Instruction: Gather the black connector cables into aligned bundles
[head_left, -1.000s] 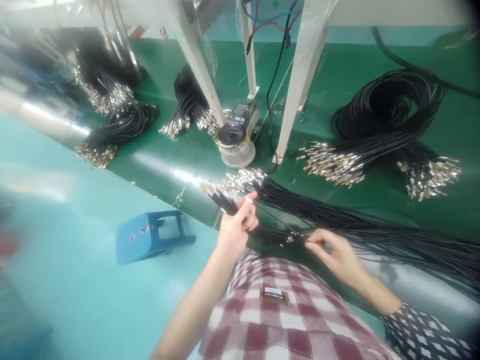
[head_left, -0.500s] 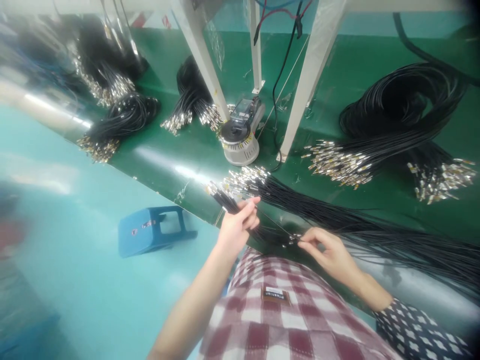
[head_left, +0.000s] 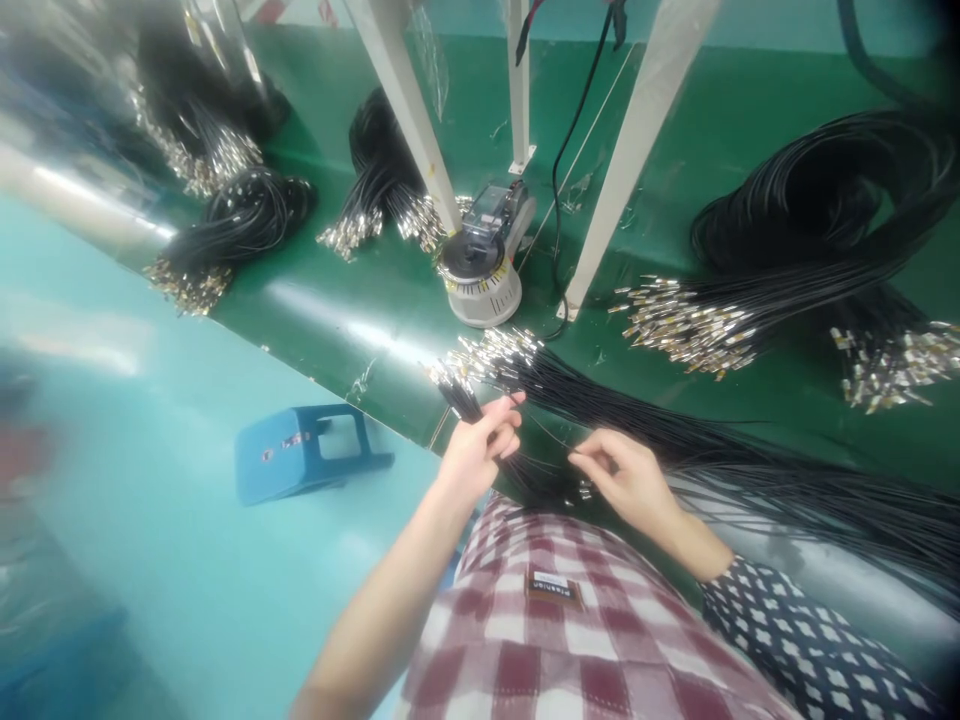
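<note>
My left hand (head_left: 484,445) is closed around a bunch of thin black cables (head_left: 461,400), whose silvery connector ends stick out beyond the thumb side. My right hand (head_left: 626,475) pinches one thin black cable (head_left: 546,433) that runs across from the left hand. Below the right fingers, a few small silvery ends (head_left: 585,490) show beside dark cables near the table edge. Just past both hands lies a long loose bundle of black cables (head_left: 592,395), its metal ends (head_left: 495,355) pointing left.
A round grey-white tape dispenser (head_left: 484,290) stands behind the hands, between white metal posts (head_left: 622,150). Coiled cable bundles lie right (head_left: 795,200) and left (head_left: 255,210) on the green table (head_left: 330,340). A blue stool (head_left: 277,455) lies on the floor at left.
My right hand has moved left and slightly up, away from the small silvery ends, with the single cable between its fingers. My left hand keeps its hold on the bunch.
</note>
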